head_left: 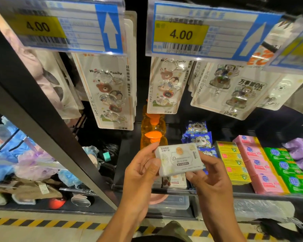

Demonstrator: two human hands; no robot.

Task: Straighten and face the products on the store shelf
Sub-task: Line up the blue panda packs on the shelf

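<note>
1. White packet (179,162): the item being handled, held in the lower centre of the frame. It is off the shelf (262,195) and in front of it, above a similar pale packet (175,182) that lies at the shelf's front edge.
2. Left grip (140,169): a bare hand closed round the packet's left end, thumb on the near face and fingers curled over the top edge and behind.
3. Right grip (212,175): a bare hand pinching the packet's lower right corner between thumb and curled fingers.
4. Orientation: the packet's long axis runs nearly left to right across the frame, with the right end slightly higher. Its broad printed face is turned toward the camera and the label reads upright.
5. Work that appears done: at the lower right, the yellow boxes (234,161), pink boxes (259,165) and green boxes (287,170) lie in close, squared rows with their labels showing.
6. Work that appears left: the held packet is not yet set back in place. The blue panda packs (199,138) just above it look slightly askew and may need squaring, and the orange bottles (153,135) to their left are too hidden to judge.
</note>
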